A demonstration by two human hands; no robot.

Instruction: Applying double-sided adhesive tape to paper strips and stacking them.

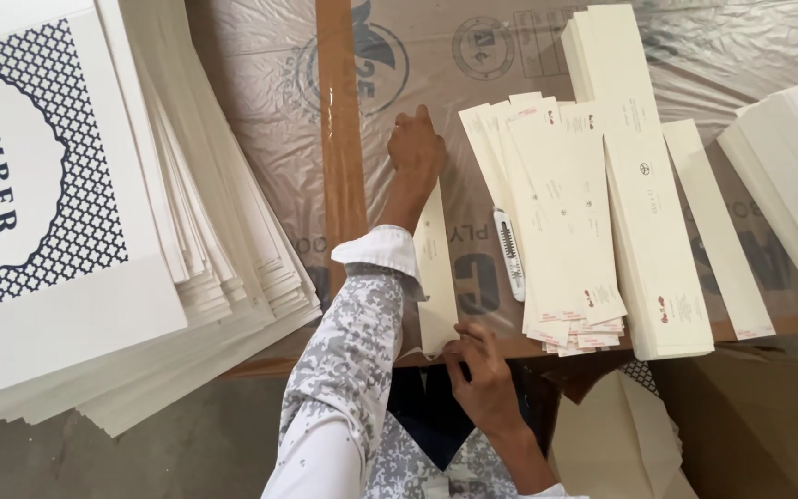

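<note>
Cream card strip (pixel 436 268) is lying along the frame's centre on the table (pixel 260 83); my left hand (pixel 416 148) is pressing its far end flat, right fingers (pixel 462 349) pinching its near end. Folding seems underway; creasing needs steady pressure.

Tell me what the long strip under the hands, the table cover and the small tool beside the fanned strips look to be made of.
Long strip: cream card or stiff paper, matte; it lies flat with crisp edges. Table cover: clear plastic film, glossy and wrinkled, over what looks like printed board. Small tool: probably a plastic-bodied utility knife, white and grey; too small to be sure.
</note>
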